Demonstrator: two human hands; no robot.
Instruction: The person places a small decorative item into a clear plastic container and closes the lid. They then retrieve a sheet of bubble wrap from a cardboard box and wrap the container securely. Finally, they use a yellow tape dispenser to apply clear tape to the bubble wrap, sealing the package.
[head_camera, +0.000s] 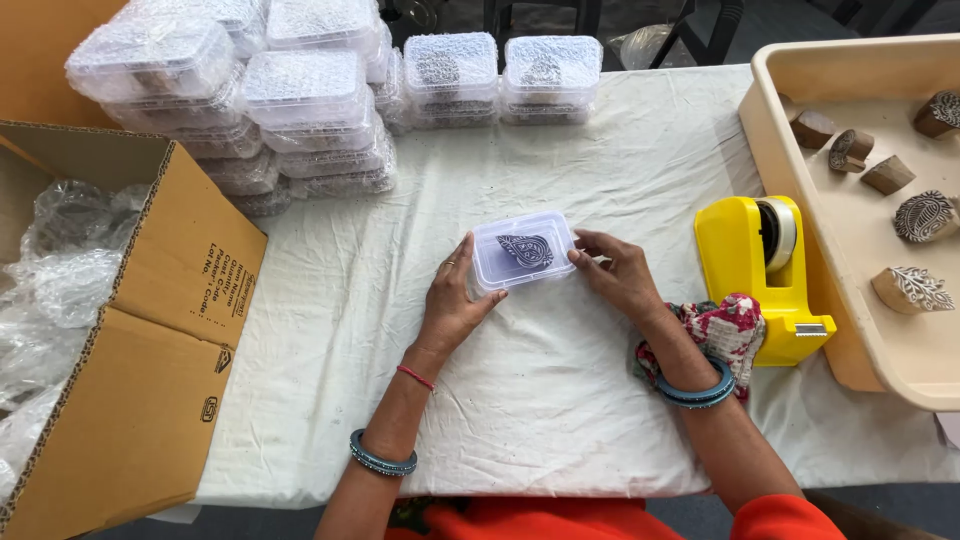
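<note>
Both hands flank the small clear box (523, 251) mid-table: left hand (452, 300) cups its left end, right hand (618, 272) pinches its right edge. Light, stiff, slick plastic; probably best gripped by short sides. Yellow tape dispenser (765, 270) right; stacked boxes (300, 90) at far-left corner.

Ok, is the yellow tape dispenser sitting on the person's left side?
No, the yellow tape dispenser stands on the white cloth beside the right hand, next to the beige tray.

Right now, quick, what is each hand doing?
Left hand: fingers pressed against the small clear plastic box, steadying its left end.
Right hand: fingertips gripping the box's right end.
</note>
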